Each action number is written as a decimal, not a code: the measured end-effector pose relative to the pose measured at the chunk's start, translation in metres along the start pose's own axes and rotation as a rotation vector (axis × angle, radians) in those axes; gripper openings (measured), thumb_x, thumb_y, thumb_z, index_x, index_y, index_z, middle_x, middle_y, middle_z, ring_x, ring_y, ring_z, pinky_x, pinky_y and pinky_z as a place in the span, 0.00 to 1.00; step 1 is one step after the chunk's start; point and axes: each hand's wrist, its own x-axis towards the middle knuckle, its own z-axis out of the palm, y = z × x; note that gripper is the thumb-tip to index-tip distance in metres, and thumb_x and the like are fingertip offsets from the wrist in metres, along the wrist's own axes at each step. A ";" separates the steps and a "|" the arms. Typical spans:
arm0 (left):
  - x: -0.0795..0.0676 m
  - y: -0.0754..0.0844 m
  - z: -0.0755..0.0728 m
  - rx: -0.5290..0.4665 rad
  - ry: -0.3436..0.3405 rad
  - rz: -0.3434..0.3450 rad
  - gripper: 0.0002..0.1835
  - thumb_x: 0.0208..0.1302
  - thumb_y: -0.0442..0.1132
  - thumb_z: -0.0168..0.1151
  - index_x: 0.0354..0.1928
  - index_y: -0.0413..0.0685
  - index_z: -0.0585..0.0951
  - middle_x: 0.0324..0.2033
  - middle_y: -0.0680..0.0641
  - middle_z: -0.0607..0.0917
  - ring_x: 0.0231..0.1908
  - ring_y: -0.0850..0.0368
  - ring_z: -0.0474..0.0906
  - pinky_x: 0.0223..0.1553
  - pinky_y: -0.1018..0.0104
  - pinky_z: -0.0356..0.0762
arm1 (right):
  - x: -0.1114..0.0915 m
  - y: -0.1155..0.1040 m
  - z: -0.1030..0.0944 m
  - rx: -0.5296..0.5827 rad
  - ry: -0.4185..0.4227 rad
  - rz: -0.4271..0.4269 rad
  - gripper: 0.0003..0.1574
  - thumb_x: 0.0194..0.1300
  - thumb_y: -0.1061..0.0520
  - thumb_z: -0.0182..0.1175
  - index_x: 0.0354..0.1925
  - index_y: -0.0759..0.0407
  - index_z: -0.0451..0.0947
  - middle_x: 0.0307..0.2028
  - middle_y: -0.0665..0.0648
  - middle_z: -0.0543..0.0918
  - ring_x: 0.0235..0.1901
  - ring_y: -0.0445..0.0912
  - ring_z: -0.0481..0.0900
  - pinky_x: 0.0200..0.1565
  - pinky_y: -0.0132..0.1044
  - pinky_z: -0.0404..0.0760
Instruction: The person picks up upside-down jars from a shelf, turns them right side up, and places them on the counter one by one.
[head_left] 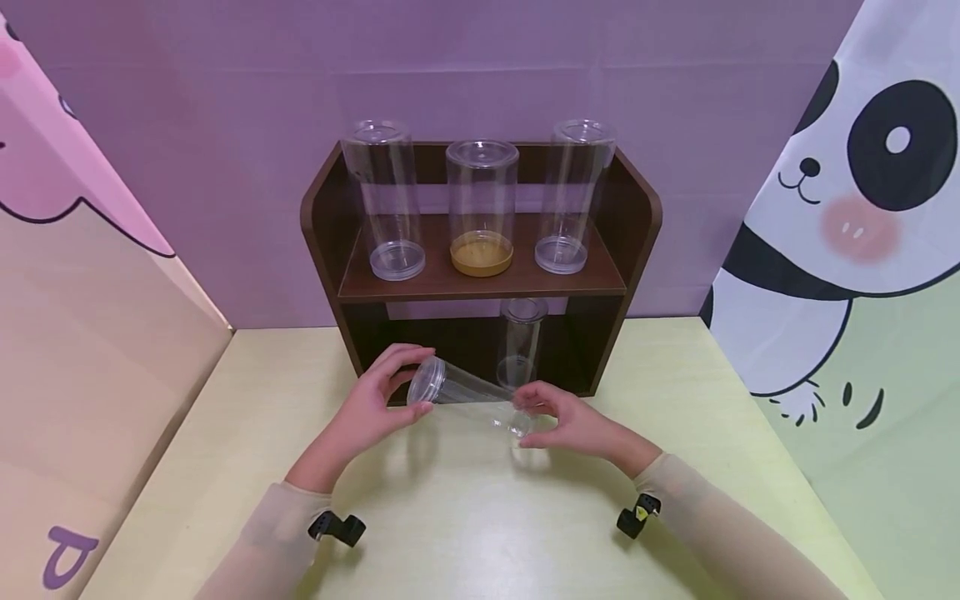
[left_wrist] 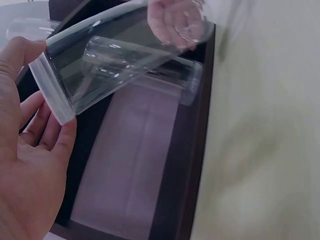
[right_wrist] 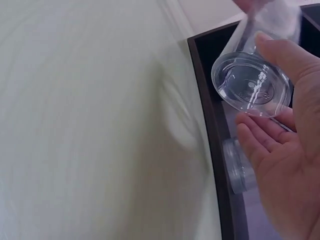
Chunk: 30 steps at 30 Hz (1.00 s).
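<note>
Half-closed, our left hand and right hand pinch opposite ends of the tilted clear jar before the shelf. Uneven release may drop it; swinging may topple the lower jar.

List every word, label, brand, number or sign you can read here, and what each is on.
"p" or "d": one slanted purple letter on the left wall covering; I cannot tell which.
Faint marks on the round end of the held clear jar: too unclear to read.
Yellow mark on the right wrist camera: too small to read.
No readable words, brands or numbers.
</note>
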 end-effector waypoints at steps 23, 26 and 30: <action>0.034 0.030 0.025 -0.073 -0.055 0.056 0.38 0.61 0.25 0.81 0.74 0.40 0.78 0.69 0.48 0.77 0.68 0.48 0.74 0.76 0.66 0.72 | 0.024 0.002 0.039 0.001 0.052 -0.123 0.44 0.62 0.59 0.84 0.70 0.63 0.74 0.66 0.61 0.83 0.69 0.57 0.80 0.75 0.53 0.76; 0.037 0.031 0.030 -0.085 -0.061 0.060 0.38 0.61 0.26 0.82 0.74 0.40 0.79 0.70 0.47 0.77 0.68 0.48 0.75 0.74 0.65 0.74 | 0.025 0.001 0.042 0.021 0.054 -0.141 0.44 0.62 0.61 0.84 0.70 0.64 0.74 0.66 0.62 0.83 0.69 0.57 0.80 0.75 0.52 0.76; 0.040 0.033 0.035 -0.102 -0.073 0.073 0.39 0.60 0.25 0.82 0.74 0.38 0.78 0.69 0.46 0.77 0.66 0.47 0.76 0.72 0.65 0.77 | 0.028 0.000 0.046 0.049 0.059 -0.129 0.45 0.61 0.61 0.84 0.70 0.62 0.74 0.66 0.61 0.83 0.70 0.56 0.80 0.76 0.53 0.75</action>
